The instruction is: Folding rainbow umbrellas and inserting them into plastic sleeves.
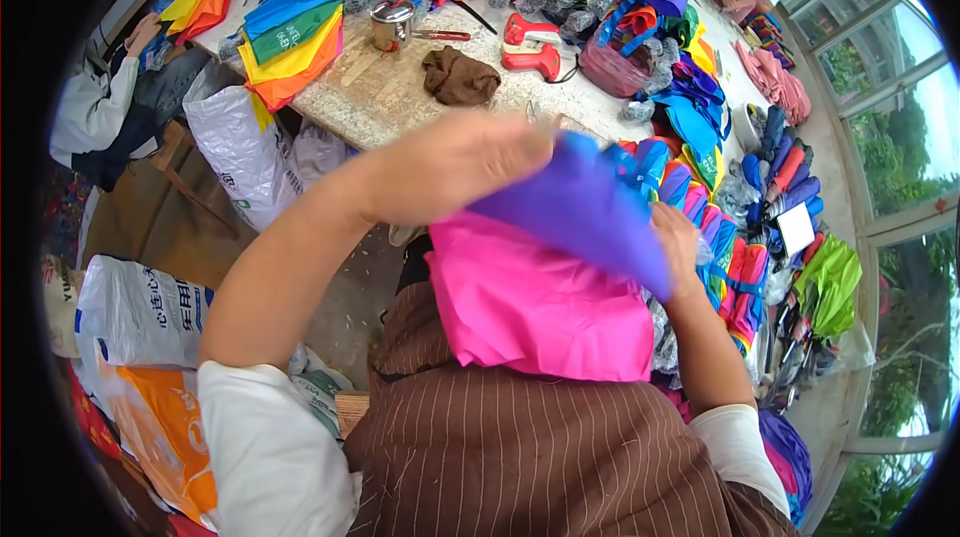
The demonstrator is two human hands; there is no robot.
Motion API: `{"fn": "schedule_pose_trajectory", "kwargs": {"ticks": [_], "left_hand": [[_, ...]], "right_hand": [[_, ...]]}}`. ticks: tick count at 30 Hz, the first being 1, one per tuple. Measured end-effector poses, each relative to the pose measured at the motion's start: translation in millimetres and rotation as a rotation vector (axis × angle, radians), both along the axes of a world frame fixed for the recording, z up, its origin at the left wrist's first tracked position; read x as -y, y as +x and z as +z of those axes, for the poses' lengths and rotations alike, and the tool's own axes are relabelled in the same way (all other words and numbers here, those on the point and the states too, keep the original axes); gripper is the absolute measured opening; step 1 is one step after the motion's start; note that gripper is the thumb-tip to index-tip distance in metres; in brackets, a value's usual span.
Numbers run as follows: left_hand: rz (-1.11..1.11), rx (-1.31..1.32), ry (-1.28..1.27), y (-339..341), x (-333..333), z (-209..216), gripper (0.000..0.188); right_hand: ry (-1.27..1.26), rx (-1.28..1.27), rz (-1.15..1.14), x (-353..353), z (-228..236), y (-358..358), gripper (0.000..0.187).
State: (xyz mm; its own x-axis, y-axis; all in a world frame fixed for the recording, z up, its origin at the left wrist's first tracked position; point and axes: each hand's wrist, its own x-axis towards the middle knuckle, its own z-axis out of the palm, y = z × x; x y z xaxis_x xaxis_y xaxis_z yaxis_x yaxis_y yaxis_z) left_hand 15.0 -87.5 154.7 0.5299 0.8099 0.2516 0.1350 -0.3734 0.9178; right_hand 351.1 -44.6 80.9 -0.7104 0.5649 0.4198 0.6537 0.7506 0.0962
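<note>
Daylit framed windows (pixel 915 132) stand right of a worn worktable (pixel 350 89).

I could pass over the table (pixel 372 89) between the fabric stack (pixel 290 42) and brown cloth (pixel 460 77); a metal pot (pixel 391 27), pink-and-purple fabric (pixel 540 307) and rainbow bundles (pixel 742 289) obstruct me elsewhere.

White short sleeves (pixel 275 452) flank a brown apron (pixel 530 447), finely striped in off-white.

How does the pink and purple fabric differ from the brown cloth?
The pink and purple fabric is vivid; the brown cloth is plain. The brown cloth lies bunched on the table, while the pink and purple fabric spreads between left hand and right hand. Both look soft.
</note>
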Motion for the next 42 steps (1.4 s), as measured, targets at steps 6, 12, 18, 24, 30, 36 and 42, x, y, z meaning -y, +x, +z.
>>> {"fn": "schedule_pose_trajectory", "kwargs": {"ticks": [6, 12, 18, 24, 30, 36, 42], "left_hand": [[0.375, 0.338, 0.326, -8.7, -3.5, 51.8, 0.09], [0.165, -0.025, 0.257, 35.4, 23.6, -1.5, 0.027], [-0.376, 0.356, 0.276, 34.3, 76.1, 24.4, 0.004], [0.196, -0.287, -0.259, -7.3, 50.1, -25.8, 0.022], [0.445, 0.628, 0.338, -10.7, 21.7, 1.5, 0.068], [-0.136, 0.836, 0.007, -6.1, 24.3, 11.7, 0.07], [-0.069, 0.963, -1.141, 55.2, 59.7, -88.3, 0.092]], "right_hand": [[-0.184, -0.376, -0.23, -52.3, -78.0, 74.3, 0.023], [0.139, -0.011, -0.108, -21.9, -10.6, 26.1, 0.016], [0.075, -0.185, -0.019, -27.4, -7.4, 27.6, 0.022], [0.32, -0.079, -0.038, -8.9, 34.6, 2.6, 0.021], [0.1, -0.041, -0.027, -6.8, 15.7, -1.3, 0.022], [0.335, 0.015, -0.12, -14.0, 40.4, 6.1, 0.021], [0.466, -0.058, -0.112, -11.2, 85.5, -34.1, 0.022]]}}
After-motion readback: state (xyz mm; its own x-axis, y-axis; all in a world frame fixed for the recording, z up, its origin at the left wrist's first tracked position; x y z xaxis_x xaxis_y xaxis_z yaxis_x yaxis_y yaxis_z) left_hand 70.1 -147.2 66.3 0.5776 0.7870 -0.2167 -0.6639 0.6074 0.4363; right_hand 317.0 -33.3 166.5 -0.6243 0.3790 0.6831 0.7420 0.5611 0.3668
